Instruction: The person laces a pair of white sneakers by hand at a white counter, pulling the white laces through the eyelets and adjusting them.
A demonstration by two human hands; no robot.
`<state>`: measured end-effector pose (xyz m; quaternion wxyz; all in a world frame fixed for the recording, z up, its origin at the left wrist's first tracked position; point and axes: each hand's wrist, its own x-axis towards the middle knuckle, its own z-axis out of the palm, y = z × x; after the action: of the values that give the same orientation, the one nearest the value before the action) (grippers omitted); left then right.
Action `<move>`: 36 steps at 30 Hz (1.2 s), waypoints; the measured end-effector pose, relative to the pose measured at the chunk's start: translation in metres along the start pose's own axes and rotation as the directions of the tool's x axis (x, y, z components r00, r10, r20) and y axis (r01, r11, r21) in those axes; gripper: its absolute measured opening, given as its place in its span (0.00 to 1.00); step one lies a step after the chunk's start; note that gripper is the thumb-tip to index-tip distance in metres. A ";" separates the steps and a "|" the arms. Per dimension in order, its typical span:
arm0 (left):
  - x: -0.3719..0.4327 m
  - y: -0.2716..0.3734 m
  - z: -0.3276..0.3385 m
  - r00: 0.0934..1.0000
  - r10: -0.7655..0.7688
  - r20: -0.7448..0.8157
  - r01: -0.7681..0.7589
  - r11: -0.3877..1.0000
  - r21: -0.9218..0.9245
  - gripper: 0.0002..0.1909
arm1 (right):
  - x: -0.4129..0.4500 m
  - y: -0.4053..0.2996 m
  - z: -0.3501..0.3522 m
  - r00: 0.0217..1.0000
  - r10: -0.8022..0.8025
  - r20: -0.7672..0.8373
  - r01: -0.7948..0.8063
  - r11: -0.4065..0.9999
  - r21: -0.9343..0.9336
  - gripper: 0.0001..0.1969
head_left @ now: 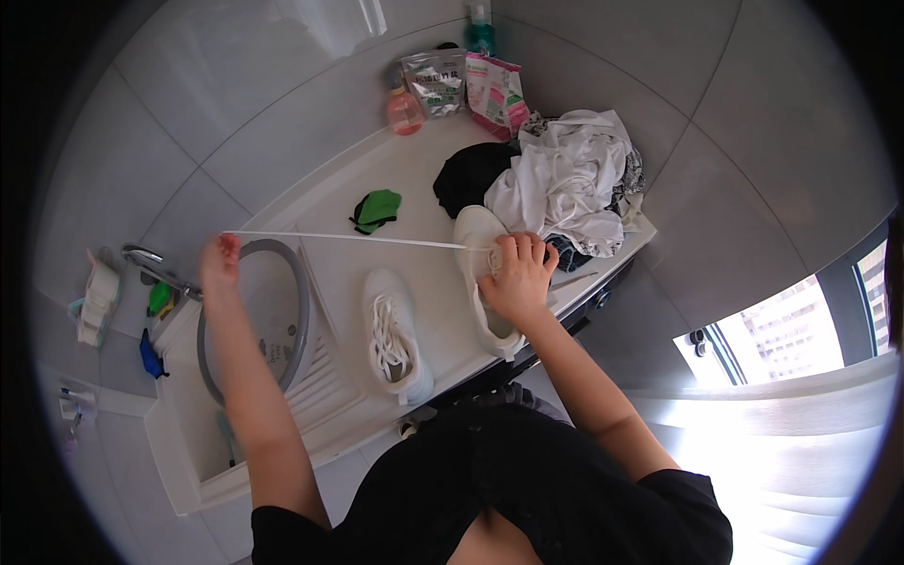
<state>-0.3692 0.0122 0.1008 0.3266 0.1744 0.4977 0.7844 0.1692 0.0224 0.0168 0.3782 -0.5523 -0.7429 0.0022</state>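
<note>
My left hand [220, 261], stretched out over the sink's tap side, grips one end of a white shoelace [346, 239]. The lace runs taut to a white sneaker [474, 229], whose toe points away from me. My right hand [521, 272] rests over that sneaker's tongue and eyelets, fingers bent against it; whether it also pinches the lace there is hidden. Left of it on the white counter stands the other white sneaker [395, 339], its laces lying loosely bunched over the tongue.
A grey-rimmed basin [307, 304] sits in the sink below a chrome tap [159, 267]. A green cloth item [378, 209] lies on the counter. White clothes [572, 176] and a black cloth item [470, 176] are heaped at right. A pink bottle [405, 113] and pouches [494, 92] stand by the wall.
</note>
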 end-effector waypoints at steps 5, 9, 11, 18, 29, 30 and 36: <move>0.040 0.060 -0.064 0.997 0.052 -0.051 -0.059 0.987 -0.149 0.04 | -0.002 0.004 0.002 0.999 0.032 0.026 -0.032 0.999 -0.023 0.26; 0.078 0.102 -0.135 0.993 0.075 -0.097 -0.104 0.930 -0.352 0.04 | -0.002 0.002 0.003 0.998 0.046 0.039 -0.044 0.998 -0.037 0.26; 0.091 0.121 -0.158 0.990 0.065 -0.129 -0.114 0.898 -0.425 0.06 | -0.002 0.004 0.002 0.997 0.060 0.041 -0.058 0.997 -0.047 0.26; 0.070 0.202 -0.198 0.954 0.099 -0.285 -0.213 0.890 -0.404 0.07 | -0.003 -0.004 0.011 0.998 0.052 0.030 -0.051 0.998 -0.028 0.25; -0.214 -0.015 0.164 0.820 -0.282 0.498 0.222 0.959 0.178 0.07 | -0.001 0.011 0.012 1.000 0.018 0.004 -0.018 0.999 -0.032 0.24; -0.227 -0.032 0.179 0.680 -0.419 0.601 0.222 0.900 0.376 0.06 | -0.001 0.012 0.013 1.000 0.021 0.009 -0.021 1.000 -0.023 0.24; -0.230 -0.184 0.211 0.680 -0.145 0.718 -0.652 0.329 0.683 0.20 | 0.008 0.012 0.014 0.998 -0.027 -0.055 0.029 0.999 0.039 0.16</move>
<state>-0.0136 0.0490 0.0423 0.1858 0.6769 0.6496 0.2922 0.1702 0.0389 0.0063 0.4092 -0.5339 -0.7399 -0.0031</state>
